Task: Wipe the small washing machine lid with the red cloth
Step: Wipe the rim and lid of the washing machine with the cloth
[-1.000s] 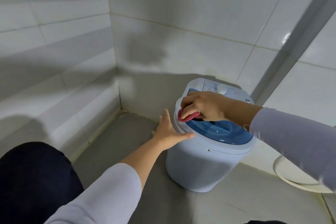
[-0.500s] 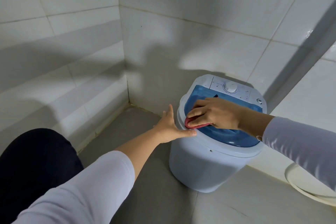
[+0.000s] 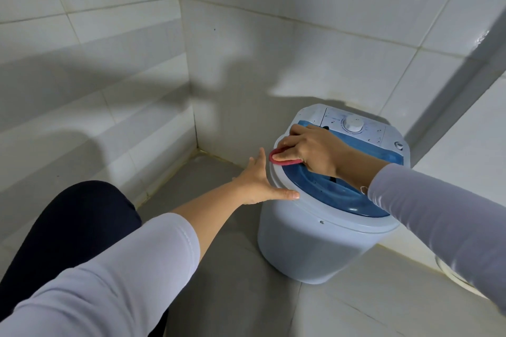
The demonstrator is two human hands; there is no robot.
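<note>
Left hand [image 3: 257, 182] flat, fingers straight, arm outstretched, right hand [image 3: 309, 149] curled, pressing down

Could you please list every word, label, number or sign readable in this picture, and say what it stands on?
No text can be read.
Control panel of the washing machine: dark specks of print around the white dial, too small and blurred to read.
Blue lid, red cloth, wall tiles: no markings show.

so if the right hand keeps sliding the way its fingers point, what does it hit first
Probably nothing solid: the right hand, pressing the red cloth, points off the pale washing machine rim. The tiled side wall lies beyond; depth is unclear.
</note>
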